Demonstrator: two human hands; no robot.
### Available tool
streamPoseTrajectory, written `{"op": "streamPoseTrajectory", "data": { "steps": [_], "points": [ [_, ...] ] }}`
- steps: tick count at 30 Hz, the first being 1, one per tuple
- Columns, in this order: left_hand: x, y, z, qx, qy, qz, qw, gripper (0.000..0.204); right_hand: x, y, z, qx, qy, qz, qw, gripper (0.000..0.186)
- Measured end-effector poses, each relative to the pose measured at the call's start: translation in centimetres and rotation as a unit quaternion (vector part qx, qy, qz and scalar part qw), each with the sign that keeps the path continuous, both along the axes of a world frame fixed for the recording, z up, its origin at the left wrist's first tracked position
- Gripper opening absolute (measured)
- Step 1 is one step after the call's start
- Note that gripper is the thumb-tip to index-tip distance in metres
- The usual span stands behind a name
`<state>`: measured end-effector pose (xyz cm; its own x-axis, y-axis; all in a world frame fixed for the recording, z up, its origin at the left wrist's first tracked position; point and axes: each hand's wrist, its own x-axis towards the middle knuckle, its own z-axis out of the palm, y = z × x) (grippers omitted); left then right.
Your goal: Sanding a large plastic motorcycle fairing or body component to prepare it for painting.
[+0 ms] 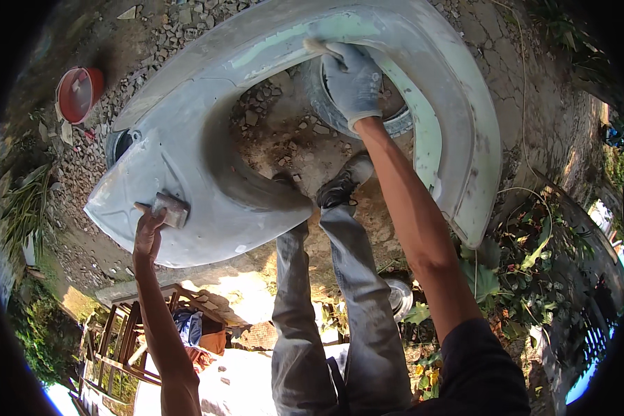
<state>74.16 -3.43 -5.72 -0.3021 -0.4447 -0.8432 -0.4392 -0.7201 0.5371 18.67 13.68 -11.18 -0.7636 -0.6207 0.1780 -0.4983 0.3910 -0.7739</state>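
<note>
A large curved vehicle body panel [180, 159], dull grey with pale green patches, lies in front of me and arches around to the right. My bare left hand [149, 232] grips a small grey sanding block [172, 210], which rests on the panel's pointed left part. My right hand [353, 80], in a grey work glove, reaches to the inner edge of the far arch. From its closed fingers sticks out a tan, brush-like thing [317, 47], blurred at its tip, against the green strip. The glove hides most of that thing.
A tyre [319, 97] lies on the ground within the arch. A red bucket [80, 93] stands on rubble at far left. My shoes [343, 184] are near the panel's inner edge. Leafy plants [527, 256] grow at right; a wooden frame [121, 340] stands at lower left.
</note>
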Motion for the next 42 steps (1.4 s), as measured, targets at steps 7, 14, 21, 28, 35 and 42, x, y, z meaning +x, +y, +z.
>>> {"op": "streamPoseTrajectory", "data": {
  "steps": [7,14,21,28,35,42],
  "points": [
    [-1.2,0.4,-1.2,0.008,0.009,-0.001,1.0,0.057,-11.7,6.9,-1.7,0.122,0.194,-0.163,0.96,0.016],
    [-1.1,0.6,-0.1,0.007,0.018,0.005,1.0,0.054,-6.1,6.3,-1.5,0.115,0.088,-0.036,0.989,0.019],
    [-0.6,-0.2,-0.6,0.022,0.022,0.005,1.0,0.059,-11.4,3.4,-1.1,0.13,0.165,-0.195,0.958,0.019],
    [-0.8,-0.1,0.5,0.008,0.003,-0.003,1.0,0.055,-6.4,-1.3,-1.9,-0.071,0.159,-0.097,0.98,0.023],
    [-1.2,0.3,-0.7,0.02,0.03,0.01,0.999,0.051,-11.8,2.3,-1.6,0.094,0.144,-0.217,0.961,0.017],
    [-0.9,0.4,0.1,0.015,0.012,0.007,1.0,0.052,-7.0,-0.1,0.0,0.006,0.049,-0.082,0.995,0.018]
  ]
}}
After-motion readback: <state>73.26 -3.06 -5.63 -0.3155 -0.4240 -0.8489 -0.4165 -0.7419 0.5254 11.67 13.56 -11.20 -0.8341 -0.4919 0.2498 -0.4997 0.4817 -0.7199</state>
